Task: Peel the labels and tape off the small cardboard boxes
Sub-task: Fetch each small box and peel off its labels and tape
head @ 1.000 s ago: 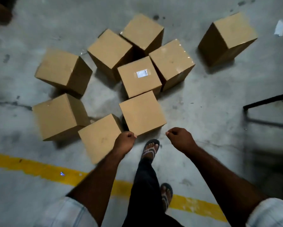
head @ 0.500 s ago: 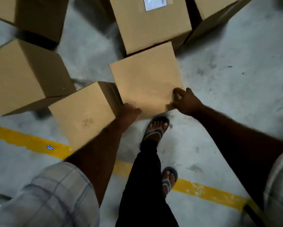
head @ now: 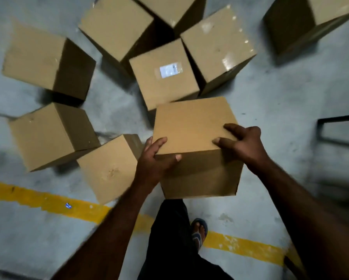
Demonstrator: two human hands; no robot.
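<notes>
A plain cardboard box [head: 191,126] is lifted off the concrete floor between both hands. My left hand [head: 153,160] grips its near left corner, thumb on the front face and fingers over the top edge. My right hand [head: 244,142] grips the right edge with fingers spread on the top. No label shows on its visible faces. Just behind it stands a box [head: 149,85] with a white label [head: 168,70] under clear tape. To the right of that one, another box [head: 216,43] carries shiny tape on top.
Several more cardboard boxes lie around on the floor, among them one [head: 109,166] beside my left hand and one [head: 303,23] at the far right. A yellow line [head: 38,199] crosses the floor near my sandalled foot [head: 199,231]. A black metal frame [head: 339,130] stands at the right.
Both hands went from hanging fists to the nearest box, took hold of its near corners, and have lifted and tilted it toward me. The camera dipped down and came back up.
</notes>
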